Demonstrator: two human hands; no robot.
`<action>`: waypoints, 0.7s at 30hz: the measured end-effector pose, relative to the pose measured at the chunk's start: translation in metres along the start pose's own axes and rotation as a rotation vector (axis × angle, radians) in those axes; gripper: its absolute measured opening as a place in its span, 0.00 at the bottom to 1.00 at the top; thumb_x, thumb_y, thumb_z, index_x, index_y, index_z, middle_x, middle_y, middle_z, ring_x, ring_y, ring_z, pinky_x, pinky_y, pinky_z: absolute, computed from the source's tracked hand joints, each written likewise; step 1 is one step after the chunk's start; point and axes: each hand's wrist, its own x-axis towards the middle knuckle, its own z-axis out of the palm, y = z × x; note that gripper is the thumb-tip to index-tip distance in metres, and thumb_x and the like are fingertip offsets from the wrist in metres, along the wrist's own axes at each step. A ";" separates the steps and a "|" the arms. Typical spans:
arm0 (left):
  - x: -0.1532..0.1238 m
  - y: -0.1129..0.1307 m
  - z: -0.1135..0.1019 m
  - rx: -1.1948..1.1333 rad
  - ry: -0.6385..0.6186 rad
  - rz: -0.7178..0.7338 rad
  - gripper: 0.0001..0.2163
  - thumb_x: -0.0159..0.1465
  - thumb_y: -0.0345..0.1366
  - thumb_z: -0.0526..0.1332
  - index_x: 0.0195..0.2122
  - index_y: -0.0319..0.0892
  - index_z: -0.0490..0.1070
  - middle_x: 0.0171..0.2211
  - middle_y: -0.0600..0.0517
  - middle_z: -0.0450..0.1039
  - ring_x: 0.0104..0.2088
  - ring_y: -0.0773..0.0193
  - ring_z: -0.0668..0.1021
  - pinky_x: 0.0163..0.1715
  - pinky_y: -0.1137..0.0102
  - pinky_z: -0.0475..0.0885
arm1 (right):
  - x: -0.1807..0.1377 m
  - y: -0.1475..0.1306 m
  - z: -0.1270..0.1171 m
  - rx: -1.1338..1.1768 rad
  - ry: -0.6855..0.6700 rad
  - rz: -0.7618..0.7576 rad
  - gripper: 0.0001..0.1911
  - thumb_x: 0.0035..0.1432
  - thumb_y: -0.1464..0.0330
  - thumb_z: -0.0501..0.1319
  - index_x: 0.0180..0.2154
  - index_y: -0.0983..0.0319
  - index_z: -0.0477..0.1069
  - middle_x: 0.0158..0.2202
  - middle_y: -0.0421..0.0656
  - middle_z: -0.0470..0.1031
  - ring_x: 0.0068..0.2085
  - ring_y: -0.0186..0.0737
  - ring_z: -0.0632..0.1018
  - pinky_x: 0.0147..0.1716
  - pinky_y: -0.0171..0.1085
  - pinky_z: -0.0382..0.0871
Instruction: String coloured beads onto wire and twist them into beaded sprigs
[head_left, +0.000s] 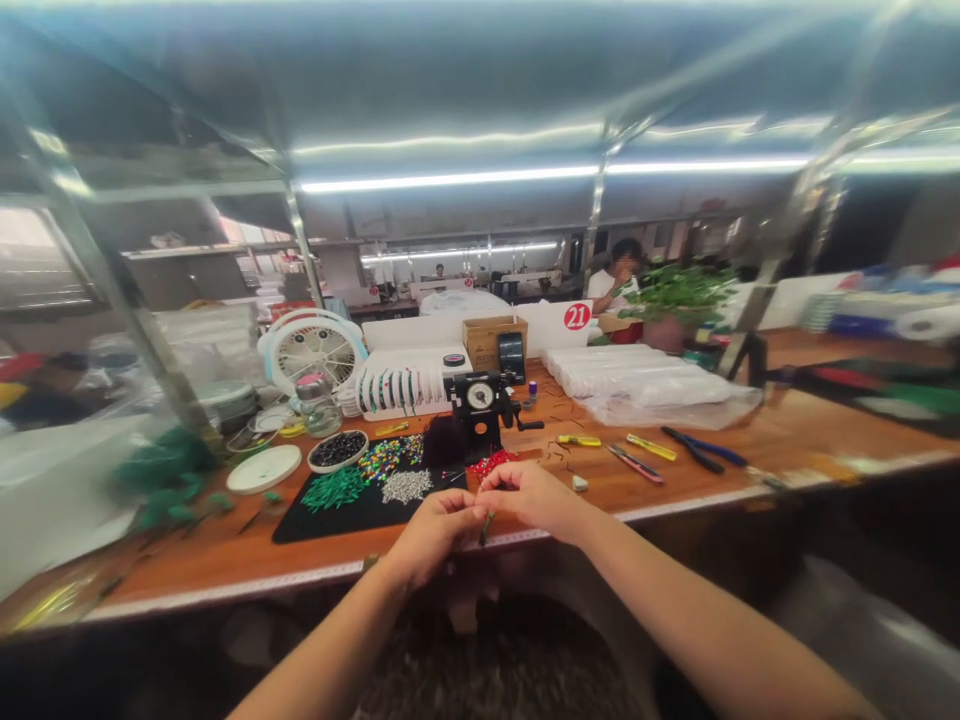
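Note:
My left hand [441,530] and my right hand [534,498] meet over the table's front edge, fingertips pinched together. A small, thin green piece [486,528] hangs down between them; its exact kind is too small to make out. Both hands appear closed on it. Just beyond them a black mat [300,525] bears piles of green pieces [334,488], silvery-grey pieces [407,486] and multicoloured beads [382,458]. Small red pieces [491,464] lie right behind my fingers. A round dish of black pieces [339,450] stands at the mat's back left.
A black hand-cranked machine [480,400] stands behind the mat, beside a row of white spools [397,388]. To the right lie yellow-handled tools [577,440], a red-handled tool [636,464] and blue-handled pliers [705,450]. Behind are wrapped white packs [637,375] and a fan [315,352].

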 end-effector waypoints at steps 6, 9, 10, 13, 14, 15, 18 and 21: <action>0.005 0.014 -0.010 -0.023 -0.025 0.077 0.14 0.48 0.44 0.68 0.25 0.38 0.69 0.16 0.60 0.57 0.18 0.75 0.56 0.19 0.75 0.48 | 0.015 -0.019 0.004 -0.029 0.082 -0.057 0.06 0.47 0.68 0.62 0.24 0.64 0.71 0.23 0.38 0.71 0.28 0.34 0.68 0.30 0.33 0.60; 0.010 0.021 -0.015 -0.035 -0.026 0.124 0.15 0.48 0.44 0.68 0.24 0.38 0.68 0.16 0.61 0.57 0.18 0.74 0.56 0.20 0.75 0.48 | 0.021 -0.026 0.005 -0.020 0.090 -0.087 0.06 0.48 0.67 0.62 0.24 0.64 0.71 0.23 0.38 0.70 0.27 0.33 0.68 0.29 0.33 0.60; 0.011 0.023 -0.017 -0.035 -0.026 0.135 0.14 0.48 0.44 0.68 0.25 0.39 0.67 0.15 0.61 0.56 0.18 0.74 0.55 0.20 0.75 0.48 | 0.022 -0.028 0.005 -0.014 0.087 -0.099 0.06 0.48 0.67 0.62 0.24 0.63 0.71 0.23 0.37 0.70 0.27 0.33 0.68 0.29 0.33 0.60; 0.011 0.027 -0.020 -0.010 -0.031 0.160 0.13 0.49 0.42 0.68 0.25 0.39 0.67 0.15 0.62 0.54 0.18 0.75 0.54 0.19 0.75 0.47 | 0.023 -0.032 0.008 0.007 0.075 -0.127 0.07 0.49 0.66 0.61 0.25 0.63 0.71 0.23 0.37 0.69 0.27 0.32 0.67 0.28 0.32 0.59; 0.009 0.029 -0.021 0.005 -0.035 0.162 0.13 0.50 0.42 0.68 0.25 0.38 0.68 0.14 0.62 0.54 0.18 0.75 0.54 0.19 0.75 0.47 | 0.023 -0.033 0.009 0.019 0.069 -0.130 0.07 0.50 0.65 0.61 0.25 0.63 0.71 0.22 0.37 0.68 0.25 0.31 0.66 0.26 0.31 0.58; 0.007 0.030 -0.022 0.022 -0.041 0.159 0.13 0.50 0.41 0.68 0.24 0.38 0.68 0.14 0.62 0.54 0.17 0.75 0.54 0.19 0.74 0.46 | 0.021 -0.033 0.011 0.040 0.059 -0.122 0.08 0.51 0.65 0.61 0.25 0.63 0.71 0.21 0.36 0.67 0.23 0.30 0.65 0.24 0.31 0.57; -0.004 0.033 -0.023 0.068 -0.065 0.125 0.13 0.49 0.41 0.68 0.23 0.38 0.67 0.13 0.61 0.56 0.16 0.75 0.54 0.17 0.74 0.44 | 0.015 -0.031 0.018 0.185 0.003 -0.044 0.11 0.50 0.62 0.62 0.25 0.64 0.69 0.19 0.34 0.64 0.18 0.26 0.60 0.18 0.30 0.50; -0.017 0.036 -0.022 0.121 -0.078 0.091 0.12 0.49 0.41 0.68 0.23 0.39 0.68 0.13 0.62 0.55 0.15 0.75 0.52 0.17 0.73 0.42 | 0.005 -0.030 0.025 0.381 -0.067 0.047 0.12 0.48 0.62 0.64 0.25 0.63 0.68 0.18 0.33 0.61 0.16 0.24 0.57 0.16 0.30 0.44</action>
